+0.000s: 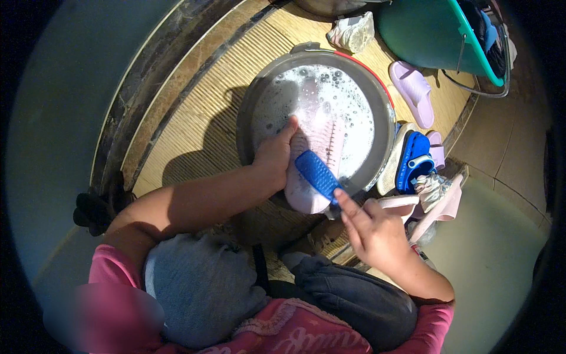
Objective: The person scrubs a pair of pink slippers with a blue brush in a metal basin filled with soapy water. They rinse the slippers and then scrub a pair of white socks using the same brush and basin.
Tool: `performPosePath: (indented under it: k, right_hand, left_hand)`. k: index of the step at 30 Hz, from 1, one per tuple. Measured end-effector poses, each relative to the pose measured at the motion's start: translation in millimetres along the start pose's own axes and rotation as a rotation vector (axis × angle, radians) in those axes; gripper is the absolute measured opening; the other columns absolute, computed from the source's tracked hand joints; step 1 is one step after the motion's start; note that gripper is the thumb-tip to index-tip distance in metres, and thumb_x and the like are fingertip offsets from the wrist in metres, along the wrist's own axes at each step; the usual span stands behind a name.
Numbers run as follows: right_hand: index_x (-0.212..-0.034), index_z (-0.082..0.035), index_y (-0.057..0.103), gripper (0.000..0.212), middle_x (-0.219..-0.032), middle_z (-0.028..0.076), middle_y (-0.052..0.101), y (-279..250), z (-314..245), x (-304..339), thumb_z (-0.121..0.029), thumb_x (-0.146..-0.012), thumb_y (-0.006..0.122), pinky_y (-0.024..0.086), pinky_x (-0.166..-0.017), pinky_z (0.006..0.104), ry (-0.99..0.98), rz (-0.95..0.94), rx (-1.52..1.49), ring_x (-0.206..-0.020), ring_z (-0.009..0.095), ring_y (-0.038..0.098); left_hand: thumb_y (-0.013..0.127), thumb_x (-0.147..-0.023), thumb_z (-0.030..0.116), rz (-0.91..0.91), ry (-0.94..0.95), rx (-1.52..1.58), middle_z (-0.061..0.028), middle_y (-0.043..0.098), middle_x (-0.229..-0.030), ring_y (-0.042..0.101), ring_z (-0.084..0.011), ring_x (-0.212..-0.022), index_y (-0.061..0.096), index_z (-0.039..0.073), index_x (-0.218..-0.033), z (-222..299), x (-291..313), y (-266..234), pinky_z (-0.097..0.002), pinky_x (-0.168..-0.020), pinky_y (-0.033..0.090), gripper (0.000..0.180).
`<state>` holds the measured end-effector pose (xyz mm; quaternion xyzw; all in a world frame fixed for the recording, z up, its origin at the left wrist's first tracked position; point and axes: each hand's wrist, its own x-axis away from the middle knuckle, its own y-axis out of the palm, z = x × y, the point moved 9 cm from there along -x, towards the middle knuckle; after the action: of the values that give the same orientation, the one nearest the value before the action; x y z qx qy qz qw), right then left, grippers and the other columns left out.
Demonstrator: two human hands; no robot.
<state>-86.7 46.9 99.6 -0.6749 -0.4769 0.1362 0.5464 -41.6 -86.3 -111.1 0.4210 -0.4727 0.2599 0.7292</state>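
Way over on the left, dark stone-edged steps [132,97] curving down, then ribbed yellowish flooring [194,121] with a big arm shadow across it. Down below, grey cloth [203,289] bunched over a knee, right next to a pink sleeve [112,265]. Next along, left hand [274,159] reaching over the near-left side of a grey basin [246,112] full of bubbly suds [354,97]. Got a proper grip on the left edge of a pink slipper [299,193], thumb up top, can't see the rest of the fingers. As for that slipper: just to the right of the left hand, grooved sole up, far end down in the foam, near end poking out by the basin's closest rim. Across the sole, slanted, a blue scrubbing brush [318,176], pretty much between the two hands. Then right hand [377,230], curled around the brush's near end with a finger stretched out along it, so just below and right of the slipper. Further right, a whole pile of footwear: cream shoe [390,171], blue clog [414,156], pale pink slide [442,206], plus a lilac slide [413,94] higher up. Finally, top right, a tipped green bucket [418,35] with dark cloth [479,29] at the mouth.
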Motion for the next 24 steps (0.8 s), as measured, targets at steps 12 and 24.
performPosePath:
  k: [12, 24]
  right_hand:
    - [-0.138, -0.004, 0.054, 0.044, -0.073, 0.024, 0.064, 37.1, 41.6, -48.1, -0.017, -0.096, 0.060, 0.054, -0.055, 0.0487, 0.181, 0.038, 0.099, -0.058, 0.040, 0.064]
    - [-0.145, -0.004, 0.050, 0.058, -0.074, 0.017, 0.059, -10.7, -15.8, 32.4, -0.016, -0.091, 0.066, 0.049, -0.043, 0.0415, 0.145, -0.097, -0.033, -0.048, 0.029, 0.058]
  left_hand:
    - [0.046, -0.086, 0.081, -0.461, -0.373, 0.113, -0.0133, 0.050, -0.145, 0.049, -0.0307, -0.133, 0.040, 0.013, -0.149, -18.5, 39.5, 52.4, -0.0522, -0.112, 0.038, 0.093]
    - [0.021, -0.083, 0.091, -0.459, -0.203, 0.356, -0.0153, 0.047, -0.149, 0.044, -0.0339, -0.138, 0.035, 0.012, -0.153, -25.6, 30.2, 73.1, -0.0498, -0.119, 0.030, 0.106]
